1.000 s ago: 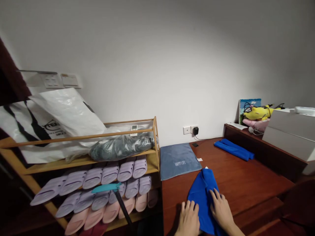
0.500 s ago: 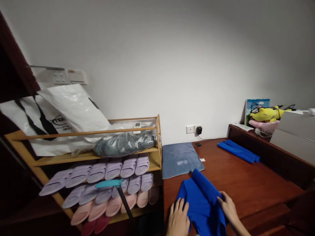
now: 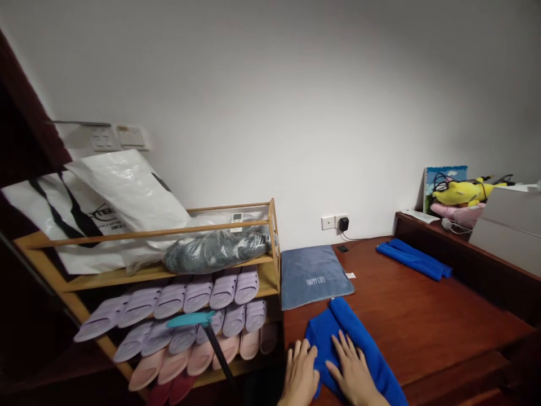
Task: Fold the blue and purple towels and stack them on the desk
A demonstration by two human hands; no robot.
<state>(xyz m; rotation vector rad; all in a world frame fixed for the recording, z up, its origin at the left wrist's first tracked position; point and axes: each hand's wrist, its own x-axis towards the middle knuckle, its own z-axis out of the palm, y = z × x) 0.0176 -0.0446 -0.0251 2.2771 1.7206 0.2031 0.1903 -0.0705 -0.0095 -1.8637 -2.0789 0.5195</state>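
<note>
Taking the hands as the middle of the clock, the work looks about half done: one blue cloth is in order and a second lies under the fingers. The finished-looking one, a folded blue cloth (image 3: 414, 259), rests as a long, narrow bundle between one and two o'clock, on the far side of the brown table (image 3: 439, 318) and well apart from the hands. The nearer blue cloth (image 3: 355, 324) lies on the near left part of the table, its upper end at twelve o'clock just below a flat grey cushion (image 3: 315, 282), its lower end running out of view towards five. Its right side forms a long strip that seems turned over on itself, while the left part is spread flatter, so I judge it only partly folded, with the left part and lower end left to bring in. The left hand (image 3: 301, 369) sits at the cloth's nine o'clock edge, fingers close together and bent; whether they pinch the fabric I cannot tell. The right hand (image 3: 355, 372) lies palm down on the cloth, fingers fanned wide, gripping nothing. The shoe rack (image 3: 273, 276) with its slippers at ten o'clock and the yellow plush toy (image 3: 459, 193) between one and two seem to play no part.
</note>
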